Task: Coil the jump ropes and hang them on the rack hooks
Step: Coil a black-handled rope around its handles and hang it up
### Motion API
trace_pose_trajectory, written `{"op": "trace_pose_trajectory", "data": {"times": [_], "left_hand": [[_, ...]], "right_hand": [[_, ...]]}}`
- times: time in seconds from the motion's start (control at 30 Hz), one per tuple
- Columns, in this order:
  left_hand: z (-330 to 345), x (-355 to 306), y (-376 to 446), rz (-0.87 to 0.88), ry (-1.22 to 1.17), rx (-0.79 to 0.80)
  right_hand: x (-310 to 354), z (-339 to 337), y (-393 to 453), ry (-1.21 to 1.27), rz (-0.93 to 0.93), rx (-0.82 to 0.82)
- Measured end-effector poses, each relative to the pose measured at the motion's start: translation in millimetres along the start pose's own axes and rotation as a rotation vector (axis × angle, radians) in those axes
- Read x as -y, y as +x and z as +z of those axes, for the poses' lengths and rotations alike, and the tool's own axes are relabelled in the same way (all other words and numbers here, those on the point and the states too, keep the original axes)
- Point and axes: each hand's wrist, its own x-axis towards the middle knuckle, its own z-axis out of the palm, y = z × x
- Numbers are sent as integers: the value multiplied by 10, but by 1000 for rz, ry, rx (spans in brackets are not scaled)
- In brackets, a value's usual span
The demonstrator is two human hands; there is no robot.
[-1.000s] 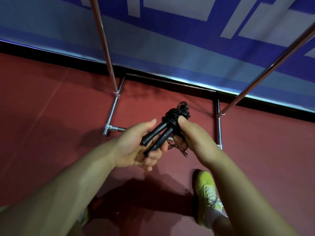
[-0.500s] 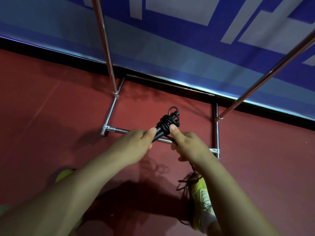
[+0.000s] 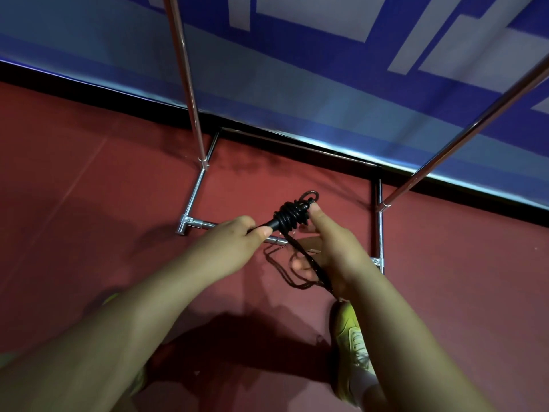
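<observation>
Jump rope, its cord wound around the black handles, is grasped by left hand and right hand, both grips clenched on it.

Bare forearms, yellow-green shoe

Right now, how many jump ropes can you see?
1. The black jump rope is held between the left hand and right hand, wound around its handles, loose loops hanging below. Others may be out of frame.

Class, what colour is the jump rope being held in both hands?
Black: the jump rope, cord and handles alike, seen best (and only) in the head view.
</observation>
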Motion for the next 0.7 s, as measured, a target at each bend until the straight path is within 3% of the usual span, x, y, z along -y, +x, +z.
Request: {"op": "trace_pose_trajectory", "data": {"times": [0.1, 0.4, 0.5, 0.7], "left_hand": [[8, 15, 17, 15, -34, -14], [-59, -27, -32, 13, -149, -43], [-68, -15, -34, 6, -134, 52], [-119, -54, -61, -75, -486, 407]], "right_hand": [[-9, -23, -9, -2, -67, -48], [-39, -8, -31, -105, -228, 56], [-52, -17, 0, -129, -287, 71], [-37, -36, 3, -161, -405, 155]]}}
